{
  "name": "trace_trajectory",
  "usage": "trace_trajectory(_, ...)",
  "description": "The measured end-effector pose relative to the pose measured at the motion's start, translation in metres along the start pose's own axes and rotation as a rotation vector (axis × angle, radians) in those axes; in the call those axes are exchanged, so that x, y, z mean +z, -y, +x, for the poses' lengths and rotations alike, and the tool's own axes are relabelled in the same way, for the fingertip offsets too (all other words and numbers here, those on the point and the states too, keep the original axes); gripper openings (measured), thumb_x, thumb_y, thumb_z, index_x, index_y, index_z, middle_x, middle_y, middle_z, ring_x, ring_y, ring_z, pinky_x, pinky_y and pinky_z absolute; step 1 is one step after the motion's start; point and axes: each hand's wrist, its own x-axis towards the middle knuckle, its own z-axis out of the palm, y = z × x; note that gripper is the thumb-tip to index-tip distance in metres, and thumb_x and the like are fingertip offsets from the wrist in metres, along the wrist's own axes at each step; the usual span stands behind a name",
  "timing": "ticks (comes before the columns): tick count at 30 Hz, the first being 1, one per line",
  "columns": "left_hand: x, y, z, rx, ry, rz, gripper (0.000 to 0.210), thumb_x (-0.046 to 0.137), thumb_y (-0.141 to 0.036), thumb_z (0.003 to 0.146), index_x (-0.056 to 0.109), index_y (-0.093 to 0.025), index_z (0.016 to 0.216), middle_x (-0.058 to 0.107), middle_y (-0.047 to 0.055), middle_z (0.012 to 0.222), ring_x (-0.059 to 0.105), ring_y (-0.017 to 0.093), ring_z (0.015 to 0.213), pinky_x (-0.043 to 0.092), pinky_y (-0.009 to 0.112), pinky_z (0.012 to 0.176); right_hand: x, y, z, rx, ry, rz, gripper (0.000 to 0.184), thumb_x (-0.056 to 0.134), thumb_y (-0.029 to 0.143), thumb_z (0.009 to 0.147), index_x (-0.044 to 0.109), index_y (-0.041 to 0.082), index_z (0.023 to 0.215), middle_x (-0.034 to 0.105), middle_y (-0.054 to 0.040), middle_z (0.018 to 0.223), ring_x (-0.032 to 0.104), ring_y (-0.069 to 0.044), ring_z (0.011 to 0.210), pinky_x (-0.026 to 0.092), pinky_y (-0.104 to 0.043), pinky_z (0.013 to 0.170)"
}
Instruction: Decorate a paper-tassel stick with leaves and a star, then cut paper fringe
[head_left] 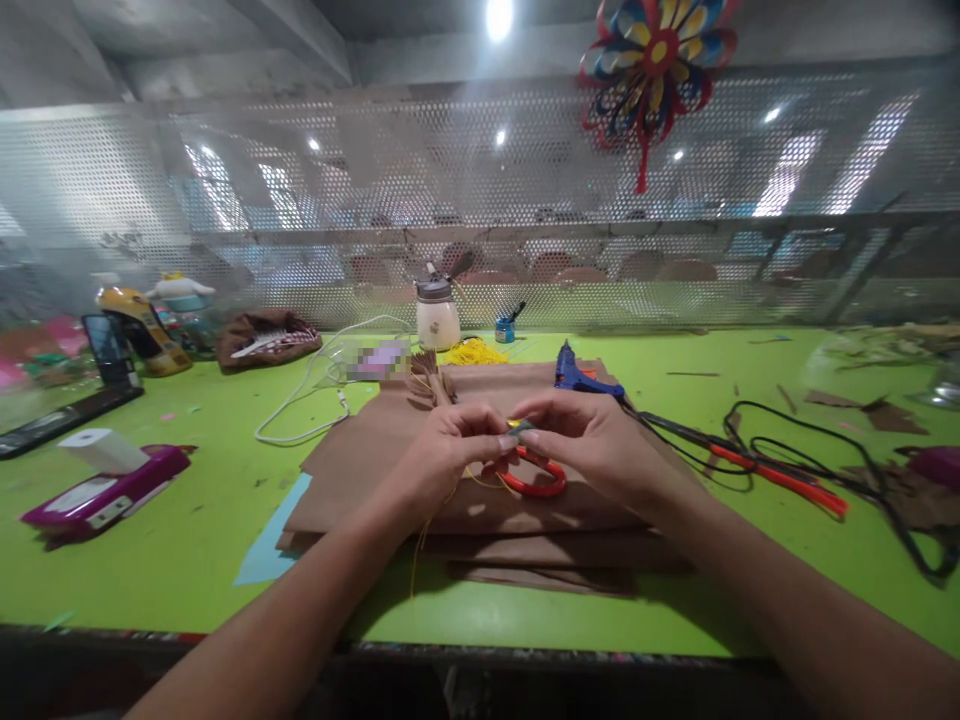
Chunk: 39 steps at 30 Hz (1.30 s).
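My left hand [472,440] and my right hand [570,425] meet over a stack of brown paper [360,480]. Both are closed, fingertips pinching a small grey-green piece [519,428] with a bit of yellow beside it; its exact kind is too small to make out. Thin yellow thread [417,565] trails down past my left hand to the paper's front edge. Just below my fingers lie red scissor handles [551,485] on the paper, the blades hidden. Behind my left hand is a bundle of brown paper strips [431,380].
A blue glue gun [577,372] rests on the paper's back right, its black cord [817,460] looping right past an orange-handled tool [780,478]. Yellow threads [474,352], a bottle [437,312] and a small blue jar [505,328] stand behind. A purple power strip [112,490] is left.
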Motion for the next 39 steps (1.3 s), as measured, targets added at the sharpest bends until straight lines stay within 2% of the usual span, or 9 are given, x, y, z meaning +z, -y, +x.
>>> trace_trajectory(4, 0.0, -0.002, 0.0, -0.066, 0.001, -0.056, 0.007, 0.064, -0.017, 0.067, 0.061, -0.011, 0.066, 0.061, 0.002, 0.058, 0.053, 0.011, 0.054, 0.04, 0.025, 0.055, -0.001, -0.001, 0.0, -0.027, 0.046, -0.045, 0.01, 0.065, 0.029, 0.072, 0.072, 0.026, 0.08, 0.066, 0.0016, 0.064, 0.058, -0.015, 0.061, 0.045, -0.026, 0.053)
trace_trajectory(9, -0.001, -0.001, 0.0, -0.081, 0.011, -0.081, 0.009, 0.066, -0.017, 0.067, 0.06, -0.011, 0.066, 0.06, 0.002, 0.057, 0.053, 0.011, 0.053, 0.04, 0.024, 0.054, -0.006, -0.003, 0.002, -0.045, 0.071, -0.091, 0.009, 0.065, 0.026, 0.072, 0.073, 0.027, 0.076, 0.068, 0.0007, 0.07, 0.06, -0.017, 0.066, 0.045, -0.026, 0.053)
trace_trajectory(18, -0.005, 0.002, 0.002, -0.062, 0.041, -0.006, 0.015, 0.068, -0.024, 0.071, 0.061, -0.011, 0.074, 0.061, 0.002, 0.063, 0.053, 0.01, 0.055, 0.041, 0.022, 0.055, -0.012, 0.003, 0.003, -0.215, 0.138, -0.235, 0.014, 0.07, 0.027, 0.067, 0.073, 0.031, 0.08, 0.069, 0.0013, 0.086, 0.061, -0.017, 0.077, 0.046, -0.026, 0.062)
trace_trajectory(24, -0.005, 0.0, 0.002, -0.004, 0.041, -0.025, 0.012, 0.066, -0.023, 0.074, 0.063, -0.011, 0.076, 0.061, 0.002, 0.065, 0.053, 0.009, 0.058, 0.042, 0.022, 0.057, -0.005, 0.0, 0.002, -0.164, 0.028, -0.096, 0.027, 0.065, 0.027, 0.074, 0.068, 0.027, 0.1, 0.068, -0.001, 0.083, 0.061, -0.016, 0.073, 0.048, -0.029, 0.065)
trace_trajectory(30, -0.003, -0.002, 0.0, -0.038, 0.025, -0.104, 0.009, 0.066, -0.019, 0.073, 0.063, -0.011, 0.075, 0.062, 0.002, 0.065, 0.056, 0.01, 0.06, 0.042, 0.022, 0.057, -0.002, -0.002, 0.0, -0.157, 0.008, -0.034, 0.011, 0.066, 0.027, 0.073, 0.071, 0.023, 0.081, 0.069, -0.0021, 0.078, 0.061, -0.017, 0.07, 0.05, -0.031, 0.065)
trace_trajectory(39, 0.002, 0.001, 0.001, -0.087, 0.028, -0.265, 0.009, 0.067, -0.014, 0.071, 0.061, -0.009, 0.076, 0.063, 0.004, 0.067, 0.058, 0.01, 0.061, 0.044, 0.02, 0.057, -0.007, -0.002, 0.001, -0.238, 0.028, -0.075, 0.009, 0.066, 0.026, 0.073, 0.072, 0.022, 0.078, 0.069, -0.003, 0.076, 0.061, -0.016, 0.066, 0.05, -0.029, 0.06)
